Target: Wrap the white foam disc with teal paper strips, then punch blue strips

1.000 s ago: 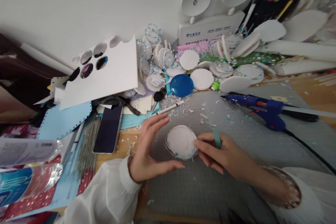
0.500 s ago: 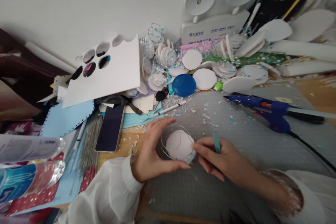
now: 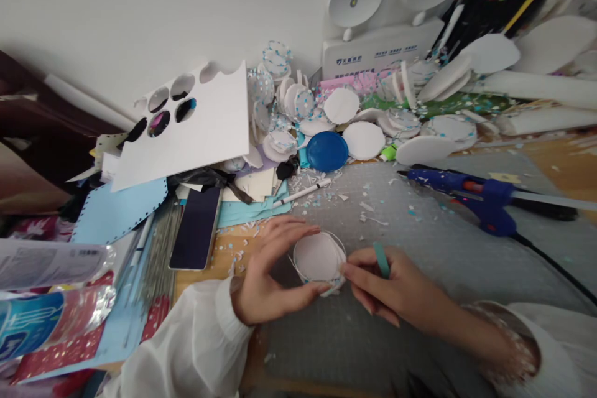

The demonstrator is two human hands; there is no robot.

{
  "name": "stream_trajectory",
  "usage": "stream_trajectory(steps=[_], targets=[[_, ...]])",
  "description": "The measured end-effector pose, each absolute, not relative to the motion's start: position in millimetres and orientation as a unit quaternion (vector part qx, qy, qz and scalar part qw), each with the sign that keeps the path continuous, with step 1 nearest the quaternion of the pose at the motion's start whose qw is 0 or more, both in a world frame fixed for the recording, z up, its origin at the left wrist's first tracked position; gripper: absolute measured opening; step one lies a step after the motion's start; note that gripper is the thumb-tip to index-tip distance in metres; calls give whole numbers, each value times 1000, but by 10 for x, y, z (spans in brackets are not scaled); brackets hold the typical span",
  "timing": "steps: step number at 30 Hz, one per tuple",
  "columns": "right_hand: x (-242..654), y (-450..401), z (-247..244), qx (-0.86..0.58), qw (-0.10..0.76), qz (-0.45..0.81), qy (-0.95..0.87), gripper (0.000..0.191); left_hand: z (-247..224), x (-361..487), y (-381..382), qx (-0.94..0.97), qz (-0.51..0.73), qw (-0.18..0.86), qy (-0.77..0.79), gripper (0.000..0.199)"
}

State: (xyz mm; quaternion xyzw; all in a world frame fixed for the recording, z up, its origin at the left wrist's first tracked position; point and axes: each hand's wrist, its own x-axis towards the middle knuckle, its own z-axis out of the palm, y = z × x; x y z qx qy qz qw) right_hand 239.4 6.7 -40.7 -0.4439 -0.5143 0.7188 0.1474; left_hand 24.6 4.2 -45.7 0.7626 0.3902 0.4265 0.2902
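Observation:
A round white foam-like disc (image 3: 316, 257) is held over the grey cutting mat (image 3: 326, 342), light blue specks along its near edge. A thin pale wire or cord (image 3: 339, 239) loops around its rim. My left hand (image 3: 268, 273) curves about the disc from the left, thumb at the near edge and fingers at the far edge. At the right edge, my right hand (image 3: 394, 280) pinches the rim, where the cord also runs; the exact grip is hidden by the fingertips. A short teal strip (image 3: 381, 260) sticks up between the right hand's fingers.
A blue glue gun (image 3: 485, 196) lies right, its cable trailing. Similar white discs (image 3: 364, 140) and a blue lid (image 3: 327, 151) are heaped behind. On the left are a phone (image 3: 196, 227), wires (image 3: 161, 255), a plastic bottle (image 3: 51, 317) and a white board with holes (image 3: 209, 124).
The cord loop, which stood off the disc's left and far side, now lies closer around it. My left fingers and thumb have shifted slightly; the right hand stays at the right edge.

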Motion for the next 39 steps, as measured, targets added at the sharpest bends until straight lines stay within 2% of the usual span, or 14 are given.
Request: stream_trajectory(steps=[9, 14, 17, 19, 22, 25, 31, 36, 39], targets=[[2399, 63, -395, -441, 136, 717, -522, 40, -470, 250, 51, 751, 427, 322, 387, 57], [2399, 79, -362, -443, 180, 717, -507, 42, -536, 259, 4, 682, 432, 448, 385, 69], [2399, 86, -339, -433, 198, 721, -504, 42, -564, 269, -6, 642, 445, 496, 379, 69], [2395, 79, -343, -414, 181, 735, -506, 35, -566, 278, 2, 618, 462, 512, 377, 68], [2393, 45, -383, -395, 142, 748, -514, 26, -560, 290, 22, 594, 490, 520, 370, 68], [2403, 16, -425, -388, 128, 748, -522, 27, -558, 293, 44, 579, 510, 513, 376, 64], [2387, 46, -389, -409, 181, 741, -501, 27, -553, 304, 64, 558, 526, 519, 378, 60], [2349, 19, -419, -366, 114, 767, -514, 26, -534, 337, 15, 555, 499, 553, 370, 62], [2401, 26, -447, -345, 110, 782, -508, 32, -537, 322, 17, 558, 500, 548, 371, 62]])
